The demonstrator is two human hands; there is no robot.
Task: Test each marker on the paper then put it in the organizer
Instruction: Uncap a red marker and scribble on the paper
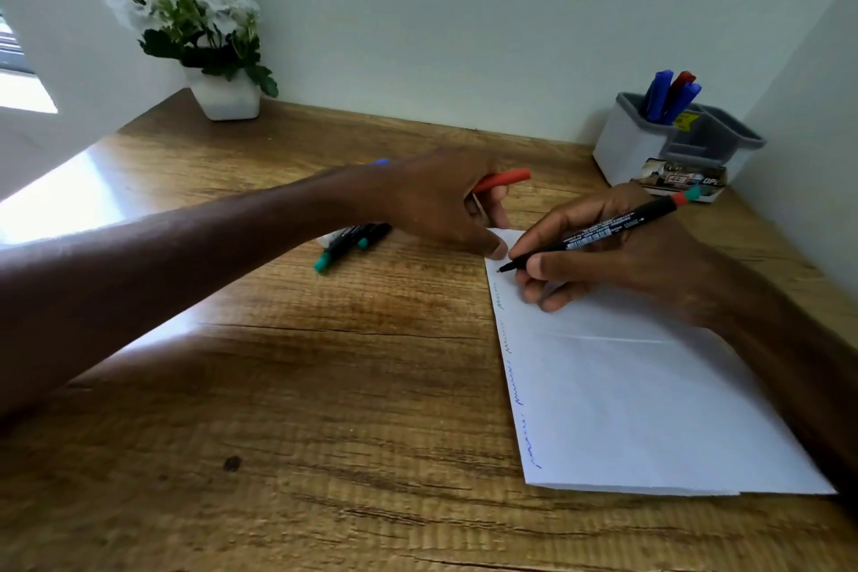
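My right hand (617,265) grips a black marker (603,235) with a red-and-green end, its tip touching the top left corner of the white paper (650,409). Several scribbled test lines run down the paper's left edge. My left hand (441,204) holds a red cap (506,179) and presses its fingertips on the paper's top corner. Two black markers with green caps (348,244) lie on the desk under my left wrist; a blue one (380,161) peeks out behind it. The white-and-grey organizer (668,144) stands at the back right with two blue markers and a red one (671,95) inside.
A white pot with white flowers (209,33) stands at the desk's back left against the wall. A small printed box (682,183) sits in front of the organizer. A side wall closes the right. The wooden desk (302,386) spreads wide to the left of the paper.
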